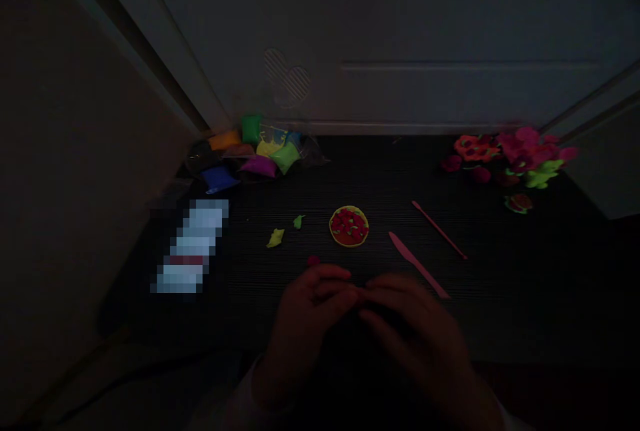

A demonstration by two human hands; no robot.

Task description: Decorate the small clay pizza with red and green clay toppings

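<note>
Both of my hands meet fingertip to fingertip above the front of the dark table. The fingers of my left hand (315, 311) are pinched together. My right hand (423, 324) has its thumb and fingers drawn together at the same spot. What lies between the fingertips is too dark and small to make out. Just beyond the left hand sits a small red clay lump (313, 261). Farther back is a round clay disc (349, 226) with a yellow rim, covered in red pieces and green bits. Scraps of yellow-green clay (275, 238) and green clay (299, 221) lie left of it.
A pink plastic knife (419, 264) and a thin pink modelling tool (440, 229) lie at right. Colourful clay packets (260, 154) fill the back left; clay flowers and figures (520, 154) stand back right. A pixelated bright rectangle (193, 247) is at left.
</note>
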